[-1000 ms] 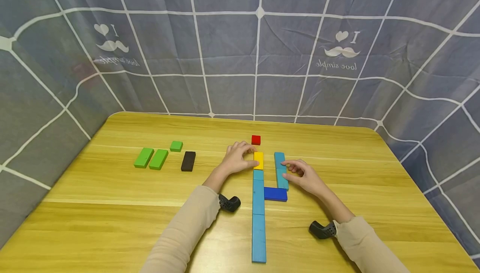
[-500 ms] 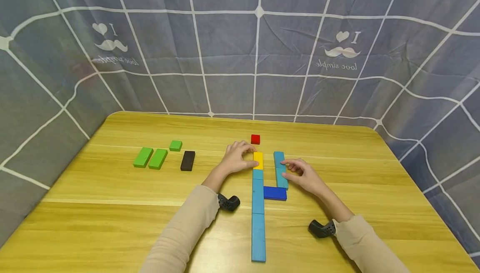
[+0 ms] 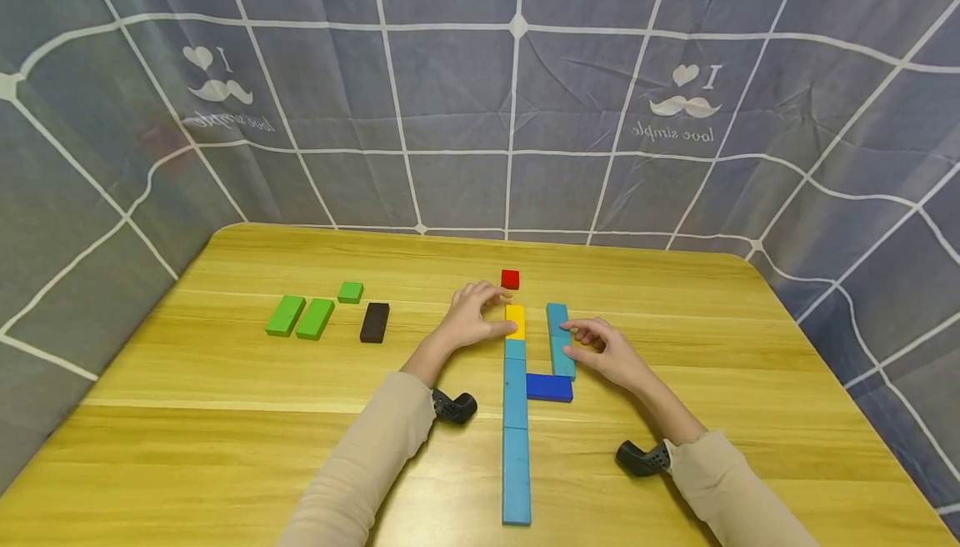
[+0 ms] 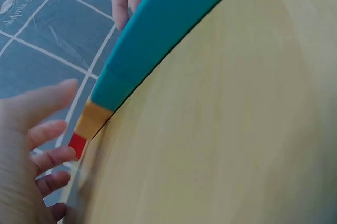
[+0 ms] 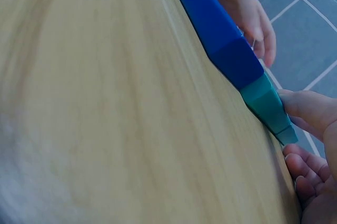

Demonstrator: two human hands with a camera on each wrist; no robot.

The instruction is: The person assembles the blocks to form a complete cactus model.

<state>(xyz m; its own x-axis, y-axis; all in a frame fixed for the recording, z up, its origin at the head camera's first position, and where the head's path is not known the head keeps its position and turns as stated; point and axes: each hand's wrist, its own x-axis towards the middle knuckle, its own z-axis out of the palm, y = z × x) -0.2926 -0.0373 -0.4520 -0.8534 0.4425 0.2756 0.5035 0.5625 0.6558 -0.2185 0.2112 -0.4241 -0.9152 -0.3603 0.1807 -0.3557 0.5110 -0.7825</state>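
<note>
A yellow block [image 3: 515, 322] tops a column of light blue blocks [image 3: 516, 472] standing in line on the table. Beside it is my left hand [image 3: 470, 318], thumb tip at the yellow block's left side; the left wrist view shows thumb and fingers [image 4: 37, 148] spread apart, holding nothing. Two light blue blocks [image 3: 562, 355] lie end to end on the right, a dark blue block [image 3: 550, 387] between their near end and the column. At their right side is my right hand [image 3: 611, 355], fingers loosely bent; in the right wrist view its thumb [image 5: 305, 105] lies against a light blue block [image 5: 263, 100].
A small red block [image 3: 510, 279] sits beyond the yellow one. Left on the table [image 3: 187, 414] are a black block [image 3: 374, 323], two long green blocks [image 3: 314, 318] and a small green block [image 3: 350, 293]. A grey curtain [image 3: 450, 88] with white lines hangs behind the table.
</note>
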